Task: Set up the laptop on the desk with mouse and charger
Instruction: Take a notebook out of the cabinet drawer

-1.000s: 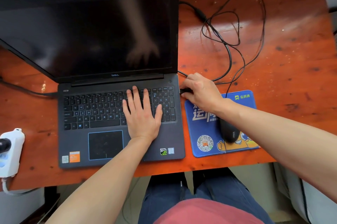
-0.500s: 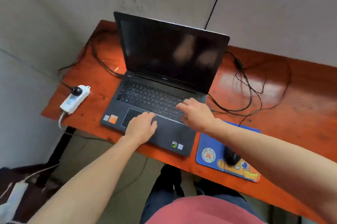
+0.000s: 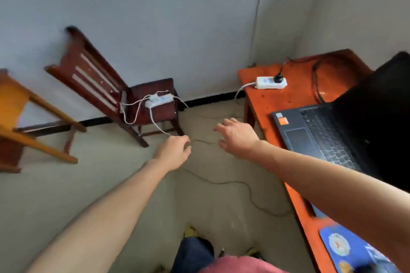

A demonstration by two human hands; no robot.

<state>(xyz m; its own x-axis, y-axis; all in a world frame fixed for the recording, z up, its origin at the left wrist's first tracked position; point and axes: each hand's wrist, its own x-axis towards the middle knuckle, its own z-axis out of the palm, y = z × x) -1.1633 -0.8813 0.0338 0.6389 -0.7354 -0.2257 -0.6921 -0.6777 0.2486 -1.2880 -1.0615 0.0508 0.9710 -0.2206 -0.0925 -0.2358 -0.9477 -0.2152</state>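
Open black laptop [image 3: 321, 139], screen dark, rests on the orange-red wooden desk [image 3: 275, 101]; black charger plug [image 3: 278, 76] sits in the white power strip [image 3: 266, 83] nearby.

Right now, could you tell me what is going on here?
A person is beside the desk, where the open laptop sits and a black plug is in the power strip. Both hands are off it: the right hand spread, the left hand loosely curled over the floor; neither appears to hold anything.

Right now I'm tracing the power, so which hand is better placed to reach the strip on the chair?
Left. The left hand is nearest the chair, beside the white cable hanging from its power strip; the right hand is spread nearer the desk.
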